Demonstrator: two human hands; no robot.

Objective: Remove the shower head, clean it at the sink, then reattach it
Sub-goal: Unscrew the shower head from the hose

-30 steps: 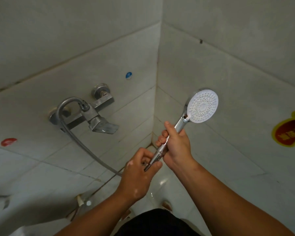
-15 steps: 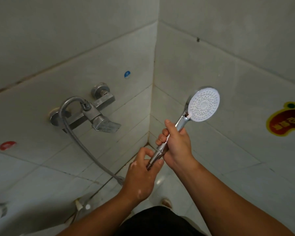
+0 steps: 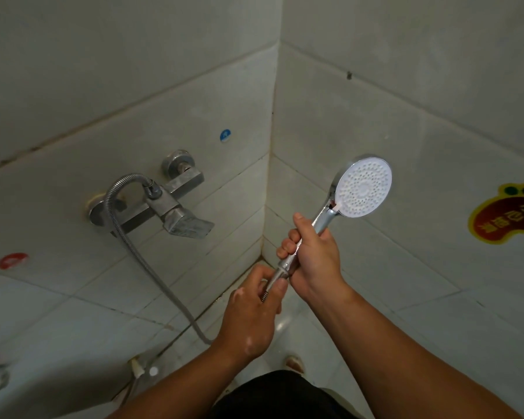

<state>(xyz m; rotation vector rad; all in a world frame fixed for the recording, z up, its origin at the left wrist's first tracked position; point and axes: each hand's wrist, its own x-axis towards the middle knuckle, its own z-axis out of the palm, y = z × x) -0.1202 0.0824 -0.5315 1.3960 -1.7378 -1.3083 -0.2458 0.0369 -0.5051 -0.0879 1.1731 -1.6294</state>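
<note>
The right hand (image 3: 315,255) grips the shower head (image 3: 363,186) by its handle; the left hand (image 3: 251,309) pinches the hose nut (image 3: 281,271), and I'd turn only that.

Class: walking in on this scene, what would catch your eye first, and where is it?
The white-faced shower head stands out, held up right of centre in the right hand, while the left hand pinches the hose nut below it. On the left wall sits the steel mixer tap; a foot-shaped sticker marks the right wall.
</note>
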